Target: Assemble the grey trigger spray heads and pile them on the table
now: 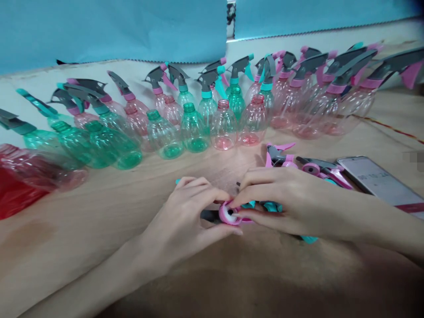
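A grey trigger spray head (228, 213) with a pink collar is held above the table, its collar opening facing me and showing a white inside with a dark centre. My left hand (182, 212) grips it, thumb below the collar and fingers over the top. From the right, my right hand (281, 198) pinches at the collar's opening with thumb and index finger. Whether a small part sits between those fingertips I cannot tell. Under and behind my right hand lie loose turquoise spray-head parts (273, 206), partly hidden.
Clear green bottles (194, 128) and pink bottles (223, 128) without tops stand ahead. Several bottles with spray heads (314, 88) line the wall. Loose pink-grey spray heads (278, 154) and a phone (380, 181) lie at right. A red bag (20, 190) is at left.
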`<state>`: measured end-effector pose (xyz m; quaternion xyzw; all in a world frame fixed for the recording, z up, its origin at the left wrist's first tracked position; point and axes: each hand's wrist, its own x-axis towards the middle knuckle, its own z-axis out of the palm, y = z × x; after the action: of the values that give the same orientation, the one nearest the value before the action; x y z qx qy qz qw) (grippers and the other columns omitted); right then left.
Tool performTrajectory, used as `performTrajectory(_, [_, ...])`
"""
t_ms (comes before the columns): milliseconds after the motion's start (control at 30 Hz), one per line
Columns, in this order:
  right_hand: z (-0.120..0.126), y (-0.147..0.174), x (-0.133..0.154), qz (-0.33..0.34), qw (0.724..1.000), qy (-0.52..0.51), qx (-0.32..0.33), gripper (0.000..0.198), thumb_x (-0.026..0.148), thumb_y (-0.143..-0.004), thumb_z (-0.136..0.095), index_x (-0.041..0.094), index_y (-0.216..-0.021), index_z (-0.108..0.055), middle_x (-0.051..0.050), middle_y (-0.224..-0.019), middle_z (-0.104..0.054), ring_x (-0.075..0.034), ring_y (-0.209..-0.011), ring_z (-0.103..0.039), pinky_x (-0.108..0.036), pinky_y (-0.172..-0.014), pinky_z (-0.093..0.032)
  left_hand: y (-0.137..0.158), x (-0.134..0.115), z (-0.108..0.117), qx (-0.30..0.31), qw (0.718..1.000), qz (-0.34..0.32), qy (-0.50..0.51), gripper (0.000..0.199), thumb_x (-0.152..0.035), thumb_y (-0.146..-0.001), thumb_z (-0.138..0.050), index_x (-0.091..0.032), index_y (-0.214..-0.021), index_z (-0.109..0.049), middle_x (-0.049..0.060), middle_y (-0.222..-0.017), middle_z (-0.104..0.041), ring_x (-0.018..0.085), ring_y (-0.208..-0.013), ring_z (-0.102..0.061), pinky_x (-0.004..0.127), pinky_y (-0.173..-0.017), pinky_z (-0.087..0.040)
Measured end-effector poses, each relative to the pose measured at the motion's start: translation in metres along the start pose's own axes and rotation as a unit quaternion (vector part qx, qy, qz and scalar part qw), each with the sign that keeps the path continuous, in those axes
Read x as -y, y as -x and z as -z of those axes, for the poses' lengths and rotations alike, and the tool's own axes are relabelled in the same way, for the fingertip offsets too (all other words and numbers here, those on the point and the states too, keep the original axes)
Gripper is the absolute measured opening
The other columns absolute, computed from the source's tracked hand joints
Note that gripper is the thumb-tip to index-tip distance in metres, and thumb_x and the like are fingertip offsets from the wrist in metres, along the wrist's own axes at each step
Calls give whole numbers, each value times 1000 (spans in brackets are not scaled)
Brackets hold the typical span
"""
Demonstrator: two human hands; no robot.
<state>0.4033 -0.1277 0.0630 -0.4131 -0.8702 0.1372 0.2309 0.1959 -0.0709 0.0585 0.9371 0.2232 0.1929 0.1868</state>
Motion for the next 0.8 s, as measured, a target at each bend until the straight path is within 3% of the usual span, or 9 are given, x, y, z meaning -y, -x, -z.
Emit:
performTrajectory(267, [1,0,4,9,999,32,10,12,22,-88,-54,22,-89,-66,1,-87,-65,-12,-73,-58,-27,-58,-36,2,1,-1,-5,999,-37,-13,23,-35,-75,-75,-20,-83,-60,-4,-77,-66,15,-76,-60,32,-77,-41])
performTrajectory(533, [-8,-1,7,40,996,68,-40,21,23,-92,-49,19,-86,-68,0,-75,-66,-13,-63,-56,-28,-53,-35,3,2,-9,-43,998,-35,-2,17,-31,-79,-71,-20,-86,-59,-2,-76,-67,17,-74,-57,33,-71,-42])
performTrajectory(633, [-7,0,8,-8,999,28,-35,15,21,-88,-54,21,-81,-68,2,-75,-68,-13,-65,-59,-27,-57,-38,4,0,-11,-38,999,-32,-16,18,-32,-79,-72,-21,-82,-59,-3,-75,-66,17,-73,-56,33,-70,-42])
performTrajectory(800, [-15,3,14,-97,993,44,-42,12,21,-86,-56,23,-80,-66,4,-68,-68,-14,-59,-60,-27,-53,-36,8,-4,-13,-82,991,-56,-85,11,-27,-84,-66,-22,-87,-57,-3,-75,-66,18,-74,-57,36,-73,-42])
